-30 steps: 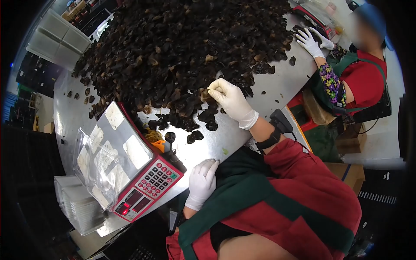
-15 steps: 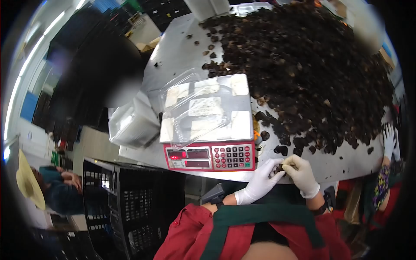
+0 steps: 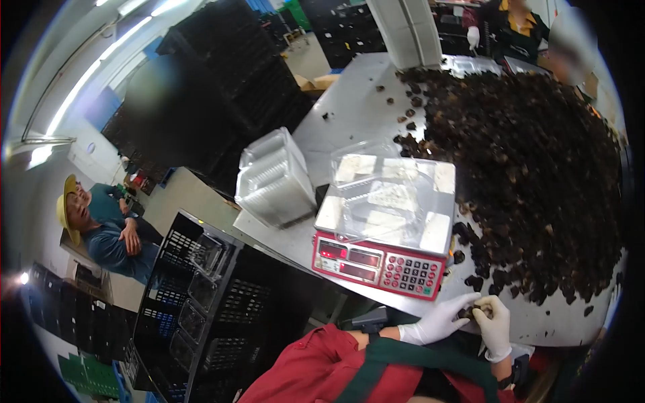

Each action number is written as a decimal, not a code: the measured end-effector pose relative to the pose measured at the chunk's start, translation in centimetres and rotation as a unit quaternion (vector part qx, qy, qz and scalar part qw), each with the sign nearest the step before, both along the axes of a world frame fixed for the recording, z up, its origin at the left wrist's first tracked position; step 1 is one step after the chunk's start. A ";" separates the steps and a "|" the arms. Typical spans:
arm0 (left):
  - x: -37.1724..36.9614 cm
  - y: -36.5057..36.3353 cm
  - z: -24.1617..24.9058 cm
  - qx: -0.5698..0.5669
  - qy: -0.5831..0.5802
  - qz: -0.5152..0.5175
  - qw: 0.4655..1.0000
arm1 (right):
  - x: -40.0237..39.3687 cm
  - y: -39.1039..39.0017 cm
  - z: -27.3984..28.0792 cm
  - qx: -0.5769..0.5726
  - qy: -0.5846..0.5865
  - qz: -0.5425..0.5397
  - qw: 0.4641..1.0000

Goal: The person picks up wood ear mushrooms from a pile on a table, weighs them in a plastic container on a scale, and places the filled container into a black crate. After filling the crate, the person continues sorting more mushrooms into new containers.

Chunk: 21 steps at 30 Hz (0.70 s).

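My left hand [image 3: 440,321], in a white glove, is closed on a small dark piece [image 3: 468,312] at the table's front edge. My right hand [image 3: 494,326], gloved too, pinches the same piece from the right, its fingertips meeting the left ones. Just up and to the left of them stands a red scale [image 3: 376,263] with a silver top, and a clear plastic container [image 3: 379,208] lies on that top. A large heap of dark, mushroom-like pieces [image 3: 531,174] spreads over the metal table [image 3: 356,87] beyond my hands.
Stacked clear trays [image 3: 274,178] stand left of the scale. Black crates [image 3: 225,302] sit at the table's left side, with more crates [image 3: 228,74] behind. One person in a yellow hat [image 3: 111,238] stands at the left; another person [image 3: 517,30] is across the table.
The view has turned, so the scale, heap and hands appear lower and farther right. People across the table have come into view. Both hands still hold a small piece between them.
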State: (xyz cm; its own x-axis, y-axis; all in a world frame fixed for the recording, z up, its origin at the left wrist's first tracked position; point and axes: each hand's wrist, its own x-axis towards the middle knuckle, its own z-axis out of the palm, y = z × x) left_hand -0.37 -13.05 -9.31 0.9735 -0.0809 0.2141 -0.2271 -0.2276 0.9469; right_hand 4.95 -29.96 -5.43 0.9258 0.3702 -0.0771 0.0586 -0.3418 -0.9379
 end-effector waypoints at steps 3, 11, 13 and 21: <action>0.2 0.0 -0.3 -0.015 0.021 0.001 1.000 | 0.2 0.2 0.2 0.027 0.009 -0.011 1.000; -0.2 0.8 -0.9 -0.005 0.046 0.006 0.999 | -0.3 1.2 0.9 -0.022 -0.017 0.035 0.999; -0.2 0.9 -1.4 -0.019 0.036 0.003 0.999 | -0.4 1.8 0.9 -0.010 -0.003 0.027 1.000; 0.1 1.0 -2.1 -0.068 0.045 -0.056 0.995 | 1.4 -0.7 3.2 -0.042 -0.016 0.008 0.999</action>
State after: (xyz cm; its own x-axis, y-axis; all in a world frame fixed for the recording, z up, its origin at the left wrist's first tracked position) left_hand -0.32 -12.04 -11.44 0.9756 -0.1661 0.1436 -0.1575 -0.0737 0.9848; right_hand 6.36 -30.62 -2.18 0.9227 0.3775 -0.0782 0.0947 -0.4186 -0.9032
